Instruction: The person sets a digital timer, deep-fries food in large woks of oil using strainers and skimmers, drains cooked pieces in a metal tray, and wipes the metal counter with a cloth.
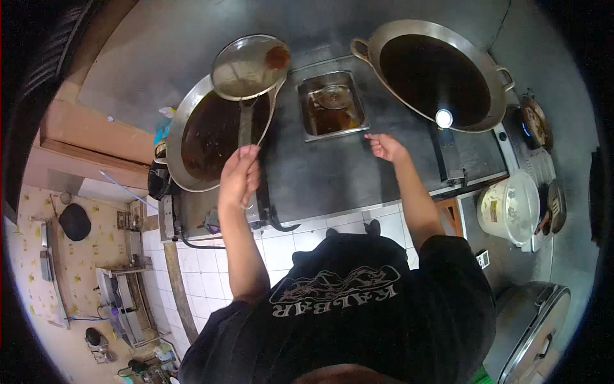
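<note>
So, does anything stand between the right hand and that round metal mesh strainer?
Seen from above, the rectangular steel pan lies between the right hand and the round metal mesh strainer, but it seems lower, so it probably blocks nothing.

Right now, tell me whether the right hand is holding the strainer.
No: the left hand holds the strainer by its handle; the right hand is apart from it, near the metal pan.

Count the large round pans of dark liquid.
2: the left pan, partly blocked from view by the strainer in the left hand, and the right pan, on the other side of the steel tray.
</note>
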Tool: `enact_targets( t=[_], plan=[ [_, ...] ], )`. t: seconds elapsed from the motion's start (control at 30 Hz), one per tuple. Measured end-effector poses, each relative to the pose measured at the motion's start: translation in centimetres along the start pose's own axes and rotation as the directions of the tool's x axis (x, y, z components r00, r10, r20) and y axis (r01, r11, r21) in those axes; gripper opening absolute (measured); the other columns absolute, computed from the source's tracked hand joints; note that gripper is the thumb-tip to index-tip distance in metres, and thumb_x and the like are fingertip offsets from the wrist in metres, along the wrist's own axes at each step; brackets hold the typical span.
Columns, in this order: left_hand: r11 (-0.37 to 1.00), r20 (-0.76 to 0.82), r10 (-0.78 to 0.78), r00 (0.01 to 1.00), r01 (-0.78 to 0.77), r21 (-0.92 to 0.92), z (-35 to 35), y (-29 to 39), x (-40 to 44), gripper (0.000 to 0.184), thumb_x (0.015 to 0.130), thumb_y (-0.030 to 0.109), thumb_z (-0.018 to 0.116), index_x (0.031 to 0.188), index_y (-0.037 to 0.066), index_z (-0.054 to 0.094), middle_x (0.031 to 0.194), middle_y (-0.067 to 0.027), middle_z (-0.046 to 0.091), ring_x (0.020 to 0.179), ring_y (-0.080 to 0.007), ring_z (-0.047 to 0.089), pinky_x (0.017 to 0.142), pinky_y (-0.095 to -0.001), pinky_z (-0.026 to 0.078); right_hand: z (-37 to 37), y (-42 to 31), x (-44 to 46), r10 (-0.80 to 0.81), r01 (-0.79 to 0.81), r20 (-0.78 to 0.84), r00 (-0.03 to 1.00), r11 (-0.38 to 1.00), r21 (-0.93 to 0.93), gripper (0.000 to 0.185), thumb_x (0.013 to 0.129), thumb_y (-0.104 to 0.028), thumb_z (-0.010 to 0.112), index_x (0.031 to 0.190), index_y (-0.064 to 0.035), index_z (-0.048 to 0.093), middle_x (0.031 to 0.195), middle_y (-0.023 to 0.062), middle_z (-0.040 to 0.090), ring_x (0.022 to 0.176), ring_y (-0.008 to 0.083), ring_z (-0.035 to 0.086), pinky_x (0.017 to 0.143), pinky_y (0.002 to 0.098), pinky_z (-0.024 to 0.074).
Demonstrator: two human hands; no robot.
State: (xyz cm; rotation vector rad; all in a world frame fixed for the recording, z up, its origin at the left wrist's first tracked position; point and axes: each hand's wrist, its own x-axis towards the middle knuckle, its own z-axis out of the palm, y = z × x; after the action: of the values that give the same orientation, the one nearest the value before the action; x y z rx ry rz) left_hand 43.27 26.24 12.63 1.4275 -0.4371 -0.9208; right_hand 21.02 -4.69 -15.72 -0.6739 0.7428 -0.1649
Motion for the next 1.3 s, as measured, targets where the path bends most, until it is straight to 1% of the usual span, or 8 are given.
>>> enact_targets(
  t=[0.07, 0.2, 0.27, 0.3, 0.37, 0.47, 1.0, 1.3],
  plan=[
    [0.987, 0.090, 0.001, 0.996, -0.015, 0.159, 1.6, -1.4, 2.3, 0.019, 0.091, 0.023, 0.053, 0.099, 0.007, 0.050, 0.056, 0.0042, 0.039, 0.041, -0.0044, 0.034, 0.034, -0.0213, 0.029, 1.1, 0.6, -0.2, -0.027, 0.024, 0.033, 0.999, 0.995, 0.096, 0.008, 0.088, -0.013, 0.051, 0.090, -0.0069, 0.055, 0.058, -0.0040, 0.041, 0.044, 0.0045, 0.033, 0.039, 0.0196, 0.0281],
    [0.839, 0.012, 0.104, 0.994, -0.094, 0.535, 5.6, -5.6, 5.3, 0.033, 0.091, 0.016, 0.041, 0.121, 0.002, 0.045, 0.066, -0.0095, 0.057, 0.049, -0.0185, 0.053, 0.044, -0.0326, 0.043, 4.5, 1.7, -0.3, -0.311, 0.233, -0.285, 0.907, 0.932, -0.276, 0.010, 0.086, -0.012, 0.050, 0.088, -0.0048, 0.057, 0.057, -0.0021, 0.043, 0.044, 0.0075, 0.036, 0.037, 0.0240, 0.0293],
    [0.331, 0.209, 0.516, 0.831, -0.418, 0.846, 5.2, -10.5, 8.3, 0.041, 0.087, 0.010, 0.039, 0.127, 0.002, 0.040, 0.076, -0.0207, 0.062, 0.067, -0.0358, 0.061, 0.061, -0.0452, 0.048, 2.7, 4.3, 3.7, -0.645, 0.143, -0.380, 0.663, 0.607, -0.781, 0.019, 0.082, -0.018, 0.054, 0.089, -0.0011, 0.058, 0.064, 0.0093, 0.056, 0.053, 0.0217, 0.053, 0.046, 0.0338, 0.0422],
    [0.330, 0.214, 0.513, 0.831, -0.422, 0.845, 5.2, -12.0, 9.2, 0.041, 0.087, 0.010, 0.039, 0.127, 0.002, 0.040, 0.076, -0.0207, 0.062, 0.067, -0.0358, 0.061, 0.061, -0.0452, 0.048, 7.0, 2.3, -2.1, -0.698, 0.056, -0.321, 0.640, 0.459, -0.886, 0.028, 0.079, -0.023, 0.056, 0.090, 0.0018, 0.059, 0.085, 0.0213, 0.063, 0.080, 0.0367, 0.061, 0.069, 0.0417, 0.0483],
    [0.106, 0.227, 0.365, 0.903, -0.282, 0.953, 5.1, -14.5, 10.8, 0.044, 0.082, 0.011, 0.045, 0.125, 0.002, 0.042, 0.077, -0.0255, 0.060, 0.073, -0.0407, 0.060, 0.068, -0.0476, 0.048, 9.3, 1.2, -4.3, -0.696, 0.019, -0.348, 0.629, 0.461, -0.887, 0.029, 0.080, -0.024, 0.055, 0.091, 0.0018, 0.059, 0.092, 0.0227, 0.062, 0.089, 0.0377, 0.059, 0.077, 0.0422, 0.0461],
    [0.050, 0.248, 0.152, 0.957, -0.258, 0.965, 3.5, -17.6, 14.3, 0.045, 0.085, 0.014, 0.040, 0.129, 0.002, 0.041, 0.087, -0.0275, 0.061, 0.085, -0.0437, 0.059, 0.078, -0.0494, 0.046, 9.6, 1.9, -4.1, -0.668, -0.048, -0.380, 0.640, 0.458, -0.887, 0.030, 0.081, -0.026, 0.054, 0.092, 0.0009, 0.061, 0.103, 0.0235, 0.059, 0.100, 0.0379, 0.056, 0.085, 0.0424, 0.0445],
    [0.013, 0.361, 0.259, 0.896, -0.377, 0.926, 4.4, -17.7, 14.4, 0.041, 0.084, 0.018, 0.045, 0.122, 0.002, 0.047, 0.087, -0.0225, 0.062, 0.083, -0.0416, 0.059, 0.077, -0.0489, 0.046, 8.4, 3.3, -2.8, -0.734, 0.012, -0.279, 0.620, 0.364, -0.931, 0.027, 0.080, -0.022, 0.052, 0.087, 0.0025, 0.062, 0.096, 0.0249, 0.059, 0.093, 0.0412, 0.056, 0.081, 0.0458, 0.0446],
    [0.132, 0.222, 0.218, 0.950, -0.254, 0.958, 5.2, -16.8, 13.9, 0.040, 0.085, 0.016, 0.042, 0.123, 0.002, 0.046, 0.089, -0.0237, 0.062, 0.092, -0.0414, 0.058, 0.080, -0.0476, 0.046, 8.5, 2.7, -2.5, -0.735, -0.007, -0.318, 0.598, 0.392, -0.920, 0.029, 0.079, -0.022, 0.051, 0.086, 0.0034, 0.061, 0.095, 0.0246, 0.060, 0.091, 0.0416, 0.057, 0.081, 0.0459, 0.0449]
  ],
)
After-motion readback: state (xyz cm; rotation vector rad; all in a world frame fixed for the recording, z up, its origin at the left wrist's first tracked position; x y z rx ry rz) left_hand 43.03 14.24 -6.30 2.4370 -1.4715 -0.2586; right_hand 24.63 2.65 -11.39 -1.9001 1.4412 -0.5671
